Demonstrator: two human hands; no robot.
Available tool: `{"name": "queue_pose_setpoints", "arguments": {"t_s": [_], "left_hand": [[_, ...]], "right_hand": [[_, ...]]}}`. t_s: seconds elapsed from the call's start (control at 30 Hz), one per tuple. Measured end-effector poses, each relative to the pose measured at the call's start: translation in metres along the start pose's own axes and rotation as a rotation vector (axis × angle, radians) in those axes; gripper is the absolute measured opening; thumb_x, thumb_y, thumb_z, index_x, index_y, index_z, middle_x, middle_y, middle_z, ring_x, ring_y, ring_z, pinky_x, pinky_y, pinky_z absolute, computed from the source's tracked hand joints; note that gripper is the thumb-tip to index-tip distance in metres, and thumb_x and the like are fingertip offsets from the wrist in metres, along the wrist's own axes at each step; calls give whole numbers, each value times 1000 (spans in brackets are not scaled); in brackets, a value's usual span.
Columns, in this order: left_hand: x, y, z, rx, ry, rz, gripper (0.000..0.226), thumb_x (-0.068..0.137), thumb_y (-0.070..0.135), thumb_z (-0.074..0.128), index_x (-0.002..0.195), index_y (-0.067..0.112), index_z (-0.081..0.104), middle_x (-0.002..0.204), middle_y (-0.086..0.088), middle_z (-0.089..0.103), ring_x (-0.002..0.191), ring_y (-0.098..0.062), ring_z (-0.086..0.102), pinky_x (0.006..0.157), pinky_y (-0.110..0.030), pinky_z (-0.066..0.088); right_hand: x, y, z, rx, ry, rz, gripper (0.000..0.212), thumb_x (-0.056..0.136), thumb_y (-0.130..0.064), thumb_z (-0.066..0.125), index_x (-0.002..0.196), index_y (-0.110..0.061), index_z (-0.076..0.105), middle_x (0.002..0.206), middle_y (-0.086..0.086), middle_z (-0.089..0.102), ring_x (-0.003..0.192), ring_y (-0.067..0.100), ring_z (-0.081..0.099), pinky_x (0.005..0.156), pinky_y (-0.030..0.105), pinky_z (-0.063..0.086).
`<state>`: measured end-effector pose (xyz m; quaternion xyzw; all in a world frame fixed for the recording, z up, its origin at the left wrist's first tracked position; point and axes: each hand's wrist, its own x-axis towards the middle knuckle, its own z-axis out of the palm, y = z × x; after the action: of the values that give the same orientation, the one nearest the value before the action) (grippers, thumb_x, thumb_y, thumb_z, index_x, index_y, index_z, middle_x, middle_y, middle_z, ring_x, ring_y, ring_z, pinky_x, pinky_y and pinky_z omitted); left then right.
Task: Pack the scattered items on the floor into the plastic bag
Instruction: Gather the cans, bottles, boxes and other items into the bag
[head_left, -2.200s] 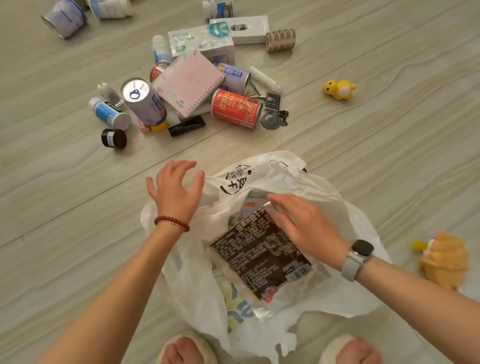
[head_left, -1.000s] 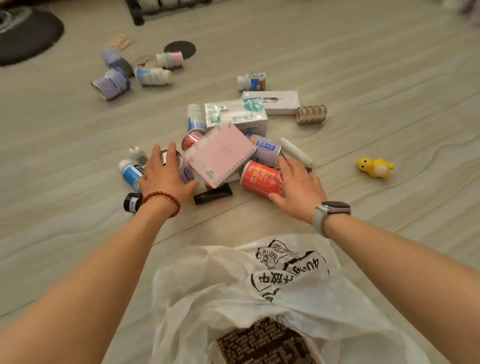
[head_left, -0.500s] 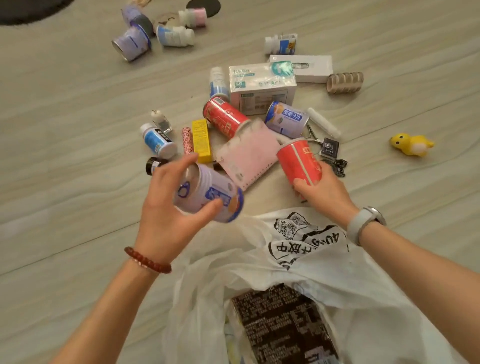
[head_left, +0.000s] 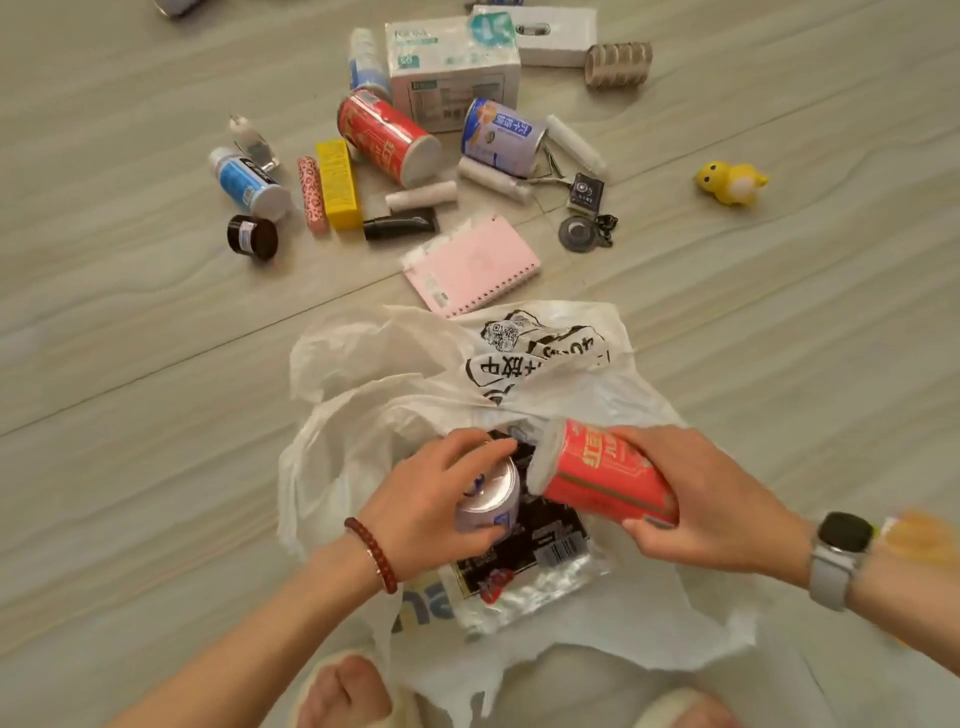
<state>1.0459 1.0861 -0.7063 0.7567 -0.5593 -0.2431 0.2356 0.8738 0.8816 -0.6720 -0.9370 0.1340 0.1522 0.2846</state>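
Note:
A white plastic bag (head_left: 363, 447) with black print lies open on the floor in front of me. Inside it lies a dark flat packet (head_left: 550, 540). My left hand (head_left: 431, 509) grips a silver-and-blue can (head_left: 491, 501) over the bag's mouth. My right hand (head_left: 696, 509) grips a red can (head_left: 602, 475), tilted, right beside the silver one. More items lie scattered farther off: a pink spiral notebook (head_left: 470, 265), another red can (head_left: 387, 137), a blue-and-white can (head_left: 501, 135), a yellow box (head_left: 337, 182).
A white carton (head_left: 452, 67), a white box (head_left: 556, 34), small bottles (head_left: 247, 182), a black jar (head_left: 252, 237), a black tube (head_left: 400, 226) and white rolls (head_left: 574, 143) lie on the pale floor. A yellow duck toy (head_left: 730, 182) sits right. My feet (head_left: 343, 693) are at the bottom edge.
Both hands have pulled back from the pile, each with its can, and now hold them over the open bag. The pink notebook lies flat near the bag.

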Motion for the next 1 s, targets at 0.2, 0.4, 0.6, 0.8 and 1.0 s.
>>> {"name": "queue_pose_setpoints", "arguments": {"t_s": [0.2,0.4,0.6,0.8,1.0], "left_hand": [[32,-17,-7,162,131,35,82,58,18,84,127,19,40,121,-17,57,106,-33,59,85,-42,54],[67,-32,-24,445,253,-174,77,63,34,79,129,29,39,135,-5,52,125,-33,43,95,-41,25],[57,-29,-17,597,321,-227,63,73,49,65,128,29,42,140,-6,47,132,-28,21,101,-51,11],[42,-25,-35,551,499,-485,79,71,67,38,139,29,28,153,-11,19,140,-29,5,109,-52,-7],[40,-52,-59,347,288,-806,94,77,64,48,146,26,-3,156,-12,-8,143,-33,-4,111,-56,11]], "right_hand": [[9,11,25,-360,33,-48,71,62,-53,52,121,-14,44,96,4,64,83,21,62,75,32,51],[79,4,2,-246,307,205,75,78,-45,61,136,-8,32,119,15,53,106,31,50,93,39,37],[106,0,8,-156,228,164,76,86,-42,54,144,-14,16,138,14,38,123,25,36,105,37,32],[82,9,-2,-347,326,81,72,77,-46,62,136,-13,38,138,17,44,129,34,40,104,50,31],[56,37,-4,-207,322,478,76,87,-47,48,146,-21,8,154,14,13,142,32,14,111,57,14]]}}
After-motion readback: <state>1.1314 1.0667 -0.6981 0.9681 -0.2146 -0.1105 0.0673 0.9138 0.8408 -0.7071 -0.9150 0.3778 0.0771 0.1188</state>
